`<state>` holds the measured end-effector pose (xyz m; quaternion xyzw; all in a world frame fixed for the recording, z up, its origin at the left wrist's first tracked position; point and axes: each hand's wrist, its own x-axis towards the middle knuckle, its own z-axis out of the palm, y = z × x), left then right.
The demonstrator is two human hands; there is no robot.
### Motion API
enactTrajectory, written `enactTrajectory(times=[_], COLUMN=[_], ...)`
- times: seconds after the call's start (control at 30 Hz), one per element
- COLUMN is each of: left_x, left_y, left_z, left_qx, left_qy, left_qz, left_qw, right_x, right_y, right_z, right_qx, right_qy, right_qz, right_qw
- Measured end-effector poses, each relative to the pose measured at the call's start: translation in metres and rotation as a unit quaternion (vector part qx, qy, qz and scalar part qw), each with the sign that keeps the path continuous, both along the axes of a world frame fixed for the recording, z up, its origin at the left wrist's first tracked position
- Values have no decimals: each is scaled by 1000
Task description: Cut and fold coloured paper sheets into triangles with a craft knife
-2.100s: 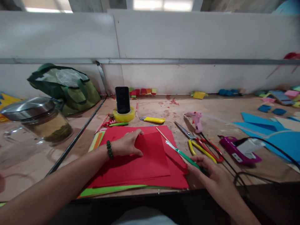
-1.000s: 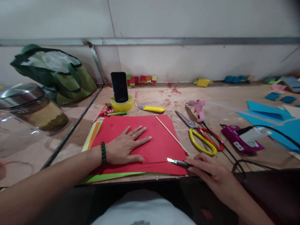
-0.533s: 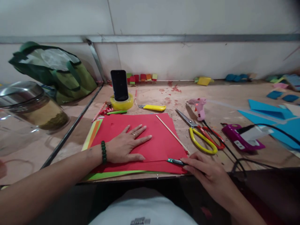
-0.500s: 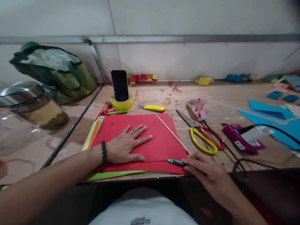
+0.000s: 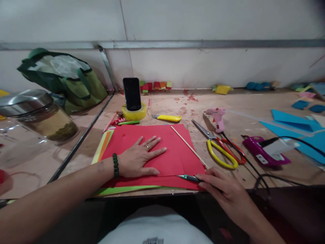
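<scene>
**Blade at the near edge, left palm pinning the paper**

Left hand lies flat on the red paper, fingers spread and pointing away to the right, a green bead bracelet at the wrist. It presses the sheet down on the tabletop. Right hand is closed around a small green-handled knife, pinching it low near the blade, so only the metal tip and a bit of handle show past the fingers.

Here is the key relation: the knife's long axis runs nearly level, left to right, along the near edge of the top red sheet, with the tip pointing left toward the left hand. Tip and left thumb are near but apart, with a strip of red between them. The right hand is the one on the tool; the left sits just beyond and to the left of the blade line.

Under the red lie green and orange sheets, showing at the left and near edges. A thin wooden stick lies diagonally across the red's right corner. Further right are yellow scissors, a pink glue gun and a purple device with a black cable. Behind, a phone stands in a tape roll, and a yellow cutter lies beside it.
</scene>
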<state>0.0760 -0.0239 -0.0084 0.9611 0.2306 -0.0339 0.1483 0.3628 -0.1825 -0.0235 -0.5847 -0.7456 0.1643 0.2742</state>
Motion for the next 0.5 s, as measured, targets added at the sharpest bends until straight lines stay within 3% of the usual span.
enactTrajectory(times=[0.23,0.5], left_x=[4,31], left_y=[-1,0], left_z=[2,0], left_qx=[4,-10], left_qy=[21,-10], left_qz=[7,20], left_qw=[1000,1000], right_x=[3,21], right_y=[1,5], right_z=[-4,-3], right_qx=[30,3], right_qy=[-6,-9], right_qz=[-1,-37], right_qw=[1000,999])
